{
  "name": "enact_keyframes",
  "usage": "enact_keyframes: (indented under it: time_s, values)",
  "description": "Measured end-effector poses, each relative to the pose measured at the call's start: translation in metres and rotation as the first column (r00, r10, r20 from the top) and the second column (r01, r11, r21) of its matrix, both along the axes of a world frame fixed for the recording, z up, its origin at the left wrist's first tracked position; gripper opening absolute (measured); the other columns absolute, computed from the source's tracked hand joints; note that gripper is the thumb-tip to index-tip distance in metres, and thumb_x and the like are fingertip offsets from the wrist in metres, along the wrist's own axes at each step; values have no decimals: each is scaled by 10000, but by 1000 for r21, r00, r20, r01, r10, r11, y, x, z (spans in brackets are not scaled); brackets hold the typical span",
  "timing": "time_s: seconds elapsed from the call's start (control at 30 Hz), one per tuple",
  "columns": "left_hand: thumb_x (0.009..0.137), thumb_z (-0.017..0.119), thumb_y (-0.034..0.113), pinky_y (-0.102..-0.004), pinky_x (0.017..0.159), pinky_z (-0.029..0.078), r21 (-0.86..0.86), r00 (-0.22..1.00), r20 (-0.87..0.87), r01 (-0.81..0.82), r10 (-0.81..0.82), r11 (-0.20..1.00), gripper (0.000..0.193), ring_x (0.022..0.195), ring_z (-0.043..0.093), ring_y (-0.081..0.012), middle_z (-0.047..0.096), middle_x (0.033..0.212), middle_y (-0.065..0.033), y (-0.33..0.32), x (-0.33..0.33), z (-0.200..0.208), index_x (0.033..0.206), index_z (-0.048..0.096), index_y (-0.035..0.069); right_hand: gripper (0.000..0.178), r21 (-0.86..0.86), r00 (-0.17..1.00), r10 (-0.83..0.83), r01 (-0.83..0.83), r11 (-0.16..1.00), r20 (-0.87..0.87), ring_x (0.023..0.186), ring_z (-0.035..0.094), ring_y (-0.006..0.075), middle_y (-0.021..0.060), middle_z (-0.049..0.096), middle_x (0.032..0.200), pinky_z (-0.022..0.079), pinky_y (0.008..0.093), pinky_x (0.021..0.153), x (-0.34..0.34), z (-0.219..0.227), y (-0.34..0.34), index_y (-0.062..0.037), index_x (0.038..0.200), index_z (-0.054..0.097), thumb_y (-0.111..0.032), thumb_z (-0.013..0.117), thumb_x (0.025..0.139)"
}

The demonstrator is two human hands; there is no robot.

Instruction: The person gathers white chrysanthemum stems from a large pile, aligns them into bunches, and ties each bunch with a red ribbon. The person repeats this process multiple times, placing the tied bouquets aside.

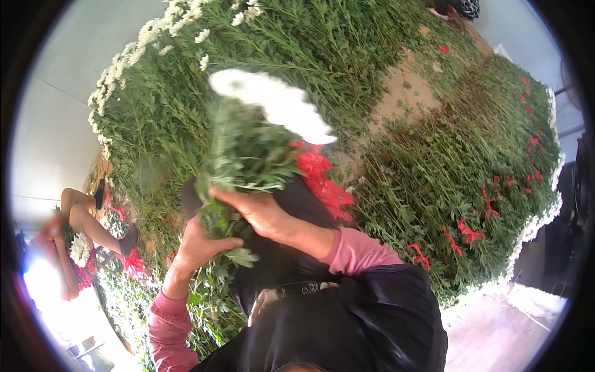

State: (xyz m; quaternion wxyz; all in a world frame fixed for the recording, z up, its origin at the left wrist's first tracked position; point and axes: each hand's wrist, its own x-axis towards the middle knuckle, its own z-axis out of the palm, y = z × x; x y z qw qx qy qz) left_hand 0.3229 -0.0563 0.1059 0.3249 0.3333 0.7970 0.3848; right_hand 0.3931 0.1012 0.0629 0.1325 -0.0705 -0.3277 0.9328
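A bunch of white chrysanthemums (251, 146) is held upright in front of my lap, its white heads at the top blurred by motion. My left hand (201, 245) grips the lower leafy stems, with the thumb laid across them. Higher up, my right hand (254, 211) is closed around the stems just beneath the thick leaves. Parts of the fingers of both hands are hidden behind the foliage. A heap of red ribbon strips (322, 183) lies by my right thigh, close to the bunch.
Long-stemmed white flowers (297, 49) are piled at the far side and left. On the right lie many bunches tied with red ribbon (470, 231), heads outward. Bare brown ground (406, 93) shows between the piles. Another person's legs (93, 217) are at the left.
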Motion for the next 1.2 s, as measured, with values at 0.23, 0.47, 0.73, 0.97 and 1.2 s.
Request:
enact_keyframes:
  time_s: [0.23,0.47,0.73,0.97,1.2]
  values:
    - [829,663,-20,-357,739,603,115,725,426,-636,540,763,263,816,704,-216,709,991,-129,-40,-19,-30,1091,634,-24,251,614,991,-96,17,789,97,742,679,142,79,714,854,549,304,671,29,-9,71,6,1076,666,-218,639,966]
    - [817,712,-4,-284,496,489,24,596,470,-746,651,666,78,560,615,-149,650,726,-36,-40,-26,-21,854,645,10,237,775,741,-556,77,628,376,732,581,62,0,672,866,472,219,673,75,-83,164,-22,1042,707,-221,586,994]
    - [801,699,-18,-275,627,535,-1,593,523,-718,612,696,139,707,658,-134,701,849,-81,-14,-26,-13,935,678,-48,240,715,894,-363,73,696,263,820,606,117,26,650,891,465,263,744,-3,-105,165,15,1041,713,-173,728,892]
    - [779,737,1,-274,563,498,-24,608,550,-675,573,738,201,647,631,-127,683,806,-31,-19,-31,-20,965,663,16,101,449,837,-378,183,875,396,543,477,28,-59,568,660,350,200,488,17,-77,176,-54,878,712,-146,706,920]
    - [776,735,-18,-240,544,444,51,620,600,-661,506,749,141,623,594,-83,677,795,0,-26,-35,-28,909,698,7,115,453,742,-514,316,834,429,482,450,18,-57,604,661,311,187,431,35,-70,200,-88,849,723,-188,774,874]
